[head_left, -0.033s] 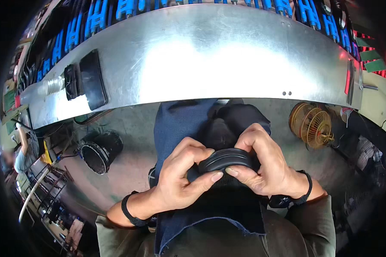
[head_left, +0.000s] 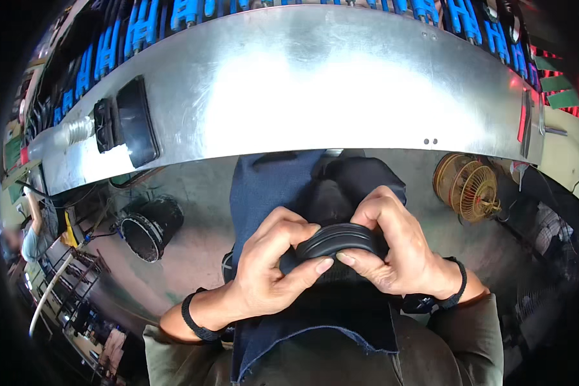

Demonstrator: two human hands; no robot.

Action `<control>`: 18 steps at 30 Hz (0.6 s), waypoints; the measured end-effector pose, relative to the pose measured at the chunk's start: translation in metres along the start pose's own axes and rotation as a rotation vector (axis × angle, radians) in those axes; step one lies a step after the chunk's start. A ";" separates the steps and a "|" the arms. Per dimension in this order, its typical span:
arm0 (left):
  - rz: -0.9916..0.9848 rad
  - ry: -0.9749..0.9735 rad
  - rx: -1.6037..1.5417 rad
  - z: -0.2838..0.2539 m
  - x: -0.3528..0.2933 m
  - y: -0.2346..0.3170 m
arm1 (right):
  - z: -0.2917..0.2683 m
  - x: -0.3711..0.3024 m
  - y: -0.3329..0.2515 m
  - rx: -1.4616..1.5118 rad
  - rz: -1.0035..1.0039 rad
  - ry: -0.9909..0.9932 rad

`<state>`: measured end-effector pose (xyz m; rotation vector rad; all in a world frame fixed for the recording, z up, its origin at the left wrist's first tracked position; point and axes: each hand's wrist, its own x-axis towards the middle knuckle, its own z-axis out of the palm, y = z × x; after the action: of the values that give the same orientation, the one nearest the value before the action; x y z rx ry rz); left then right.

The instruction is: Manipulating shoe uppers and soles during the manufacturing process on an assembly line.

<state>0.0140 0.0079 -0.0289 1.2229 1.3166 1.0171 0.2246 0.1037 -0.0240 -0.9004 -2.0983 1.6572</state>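
A black, rounded ring-like part [head_left: 338,240] with grooves along its edge is held over my lap, between both hands. My left hand [head_left: 271,257] grips its left end, thumb underneath and forefinger on top. On the other end, my right hand [head_left: 395,248] pinches it the same way, thumb below and bent fingers above. The two thumb tips are close together at the near edge. The part's far side and underside are hidden, so I cannot tell its exact kind. A dark blue cloth [head_left: 270,186] lies over my legs beneath it.
A shiny metal table [head_left: 186,122] curves across in front. On its left lie a black phone-like slab [head_left: 137,122], a dark case [head_left: 107,125] and a clear bottle [head_left: 64,136]. Below stand a black bucket [head_left: 149,228] and a yellowish wire spool [head_left: 468,186]. Blue racks [head_left: 141,29] line the back.
The black part has tilted very slightly in my fingers. Both hands keep their grip in nearly the same place.
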 end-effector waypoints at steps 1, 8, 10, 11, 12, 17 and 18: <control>-0.013 0.004 0.015 0.000 0.004 -0.001 | -0.001 0.002 0.002 -0.028 0.040 -0.003; 0.134 -0.088 0.348 -0.015 0.034 0.006 | -0.006 0.009 0.005 -0.181 0.094 0.068; 0.063 -0.123 0.188 -0.011 0.030 -0.003 | 0.003 0.003 0.017 0.038 0.199 0.113; 0.093 -0.106 0.207 -0.008 0.027 0.000 | 0.005 -0.002 0.025 0.222 0.170 0.120; 0.109 -0.105 0.205 -0.007 0.023 0.009 | 0.001 -0.009 0.019 0.210 0.163 0.126; 0.210 -0.066 -0.139 0.002 -0.024 0.015 | 0.026 -0.045 -0.031 0.681 0.016 -0.046; 0.143 0.035 -0.214 0.018 -0.028 0.007 | 0.033 -0.047 -0.026 0.568 -0.082 -0.028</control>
<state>0.0316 -0.0197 -0.0200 1.1526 1.1262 1.2527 0.2324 0.0449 -0.0022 -0.5966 -1.5120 2.0634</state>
